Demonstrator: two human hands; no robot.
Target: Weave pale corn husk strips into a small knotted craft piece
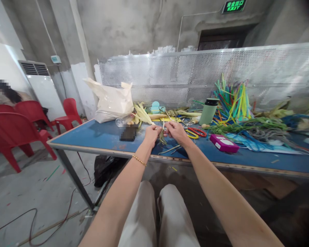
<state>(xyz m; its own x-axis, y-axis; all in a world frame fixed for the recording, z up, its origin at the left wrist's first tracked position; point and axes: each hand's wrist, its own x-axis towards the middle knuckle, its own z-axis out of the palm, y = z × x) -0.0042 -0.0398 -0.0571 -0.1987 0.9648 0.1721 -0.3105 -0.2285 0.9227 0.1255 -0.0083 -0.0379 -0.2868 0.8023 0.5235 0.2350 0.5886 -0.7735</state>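
Note:
Close to the table's front edge, my left hand (152,133) and my right hand (175,132) work almost touching. Between them is a small bunch of greenish-brown plant strips (162,138), which look like husk, with loose ends hanging down. My left fingers are pinched on its left side. On the other side, my right thumb and fingers are closed on the same strips; the exact grip is too small to see. Just behind my left hand lies a pale yellow corn husk (143,114). Scissors with red and yellow handles (197,132) rest right of my right hand.
On the blue table (78,139) stand a white plastic bag (114,101), a dark phone-like object (129,133), a green bottle (208,112), a purple box (224,143) and colourful strips (235,101). Red chairs (15,132) are at left, where a person sits.

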